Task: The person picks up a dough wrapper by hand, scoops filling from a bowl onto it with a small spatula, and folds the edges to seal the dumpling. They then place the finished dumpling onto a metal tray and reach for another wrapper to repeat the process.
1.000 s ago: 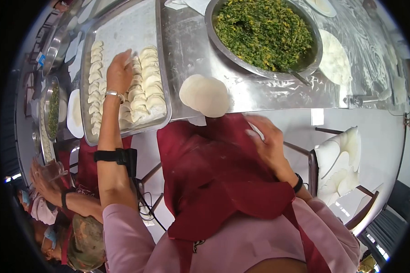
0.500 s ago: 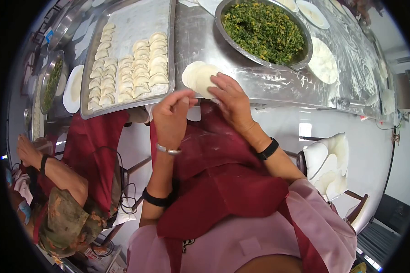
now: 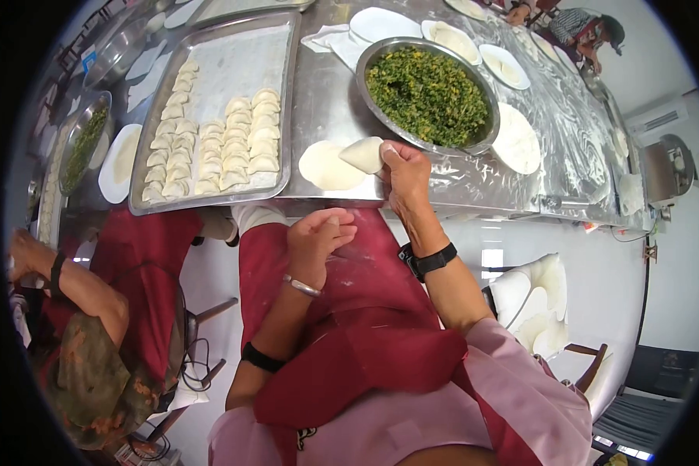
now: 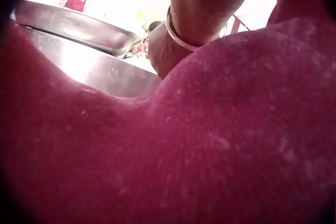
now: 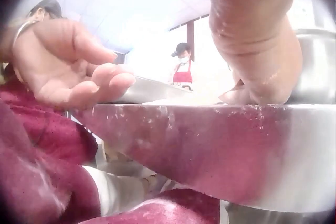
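My right hand (image 3: pixel 408 177) pinches the edge of a round dough wrapper (image 3: pixel 362 154), partly lifted from other pale wrappers (image 3: pixel 328 166) at the table's near edge. In the right wrist view my right hand (image 5: pixel 257 40) reaches down to the steel tabletop, fingertips low against it. Below and left of the wrappers, my left hand (image 3: pixel 315 247) hangs before the apron, fingers loosely bent and holding nothing; the right wrist view shows this hand (image 5: pixel 76 69) too. Red apron cloth (image 4: pixel 210 129) fills most of the left wrist view.
Left on the table is a metal tray (image 3: pixel 287 116) with rows of folded dumplings (image 3: pixel 264 132). A steel bowl of chopped green filling (image 3: pixel 427 93) stands behind the wrappers, beside a floury plate (image 3: pixel 516 140). Another person's arm (image 3: pixel 93 291) is at left; a chair (image 3: pixel 532 303) is at right.
My left hand has come back from over the tray to the front of the apron. My right hand has moved up to the wrappers and raised one by its edge.
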`<state>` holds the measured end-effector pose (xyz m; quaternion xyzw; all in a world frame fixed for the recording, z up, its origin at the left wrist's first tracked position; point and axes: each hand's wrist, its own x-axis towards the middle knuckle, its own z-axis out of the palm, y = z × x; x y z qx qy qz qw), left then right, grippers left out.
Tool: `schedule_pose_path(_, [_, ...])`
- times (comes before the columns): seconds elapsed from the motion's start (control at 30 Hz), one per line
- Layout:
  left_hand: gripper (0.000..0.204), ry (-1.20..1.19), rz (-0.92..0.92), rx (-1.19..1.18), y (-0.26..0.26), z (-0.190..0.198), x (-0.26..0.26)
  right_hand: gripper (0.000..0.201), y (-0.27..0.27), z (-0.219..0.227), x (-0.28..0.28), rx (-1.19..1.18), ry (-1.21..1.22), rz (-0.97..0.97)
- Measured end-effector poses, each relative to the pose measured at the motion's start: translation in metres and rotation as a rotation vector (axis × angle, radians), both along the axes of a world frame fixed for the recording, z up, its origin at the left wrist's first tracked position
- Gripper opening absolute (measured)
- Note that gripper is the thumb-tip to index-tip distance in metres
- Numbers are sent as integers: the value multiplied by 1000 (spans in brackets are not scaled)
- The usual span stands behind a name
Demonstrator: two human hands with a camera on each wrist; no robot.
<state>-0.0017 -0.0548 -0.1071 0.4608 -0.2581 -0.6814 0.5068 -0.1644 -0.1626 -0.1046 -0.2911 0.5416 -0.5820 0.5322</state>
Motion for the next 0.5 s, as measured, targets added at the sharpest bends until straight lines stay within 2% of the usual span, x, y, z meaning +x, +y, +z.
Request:
schedule_pose_path(0.13, [36,130,10,-5,-14,5,2,18,4,9,-3,19,-273,40])
schedule_pose_path(0.17, [48,210,-51,-5,-18,3,5,18,7,11,-2,25,-323,44])
schedule_pose_path(0.3, [68,608,-62,99,-30,-4,2,19,29,26,5,-3,-450,164])
schedule_pose_path(0.37, [69,821,-22,176,-32,2,-2,23,41,30,9,10,-472,253])
schedule_pose_path(0.43, [63,1009,43,167,-32,6,-8,25,51,31,10,13,-428,340])
schedule_pose_path(0.5, [55,903,-7,11,-31,4,-10,24,57,29,7,54,-143,346])
